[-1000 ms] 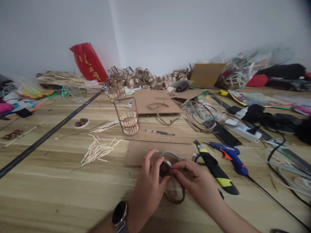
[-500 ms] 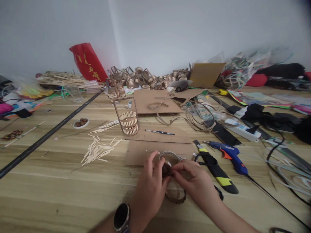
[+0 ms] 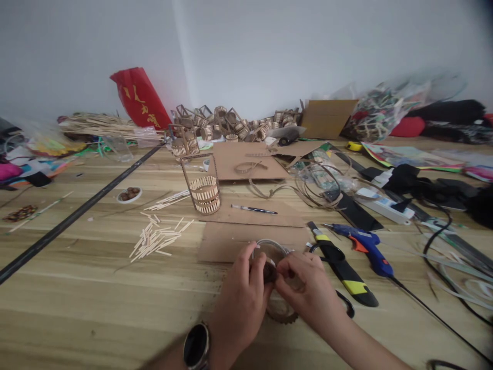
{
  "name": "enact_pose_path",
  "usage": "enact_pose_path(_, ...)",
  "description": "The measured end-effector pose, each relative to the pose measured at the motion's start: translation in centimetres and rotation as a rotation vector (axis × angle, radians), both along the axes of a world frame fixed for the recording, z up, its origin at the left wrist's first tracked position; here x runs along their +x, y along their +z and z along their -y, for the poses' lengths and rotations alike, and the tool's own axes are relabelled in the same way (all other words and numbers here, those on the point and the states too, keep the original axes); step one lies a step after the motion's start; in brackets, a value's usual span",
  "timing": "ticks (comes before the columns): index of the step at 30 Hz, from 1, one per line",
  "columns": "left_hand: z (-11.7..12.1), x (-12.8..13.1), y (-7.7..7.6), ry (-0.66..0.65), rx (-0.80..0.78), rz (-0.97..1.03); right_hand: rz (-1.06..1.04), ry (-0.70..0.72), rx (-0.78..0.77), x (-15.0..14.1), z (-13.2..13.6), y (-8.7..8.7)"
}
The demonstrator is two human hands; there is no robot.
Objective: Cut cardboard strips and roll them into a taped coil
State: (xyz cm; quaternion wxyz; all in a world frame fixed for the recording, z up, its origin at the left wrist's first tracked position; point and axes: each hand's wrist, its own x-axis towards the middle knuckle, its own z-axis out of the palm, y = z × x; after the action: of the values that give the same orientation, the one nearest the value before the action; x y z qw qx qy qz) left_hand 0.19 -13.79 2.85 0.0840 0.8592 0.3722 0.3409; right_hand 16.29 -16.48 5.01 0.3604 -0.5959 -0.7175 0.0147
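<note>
Over the front edge of the cardboard, my left hand point(image 3: 242, 293) is closed around a small dark brown rolled strip point(image 3: 269, 272), which looks like corrugated cardboard. My right hand point(image 3: 308, 288) pinches at the roll's right side, thumb and forefinger together. A ridged brown strip loop point(image 3: 285, 318) curves below the fingers; whether it joins the roll is hidden. Just behind the hands lies a pale grey ring point(image 3: 269, 241), partly covered. Black loop handles point(image 3: 346, 304), perhaps of scissors, show beside my right hand.
A blue glue gun point(image 3: 362, 244) and a black-yellow cutter knife point(image 3: 346, 267) lie right. A pen point(image 3: 254, 209) rests on cardboard point(image 3: 219, 241). A small stick bucket point(image 3: 206, 195) stands behind loose sticks point(image 3: 154, 239). A white dish point(image 3: 129, 195) holds brown balls.
Both hands have shifted slightly right with the roll. The roll appears turned a little between the fingers, and the loop below has moved slightly right.
</note>
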Motion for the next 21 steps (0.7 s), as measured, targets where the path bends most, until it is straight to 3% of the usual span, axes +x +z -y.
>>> enact_pose_path(12,-0.3,0.1,-0.1,-0.022,-0.095,0.023,0.132,0.024,0.056,1.4,-0.3,0.8)
enact_pose_path(17,-0.4,0.0,0.1,-0.058,-0.157,0.061,0.276,-0.166,0.126,4.9,-1.7,0.9)
enact_pose_path(21,-0.7,-0.2,0.7,-0.111,-0.298,0.184,0.367,-0.341,0.045,7.7,-2.9,0.0)
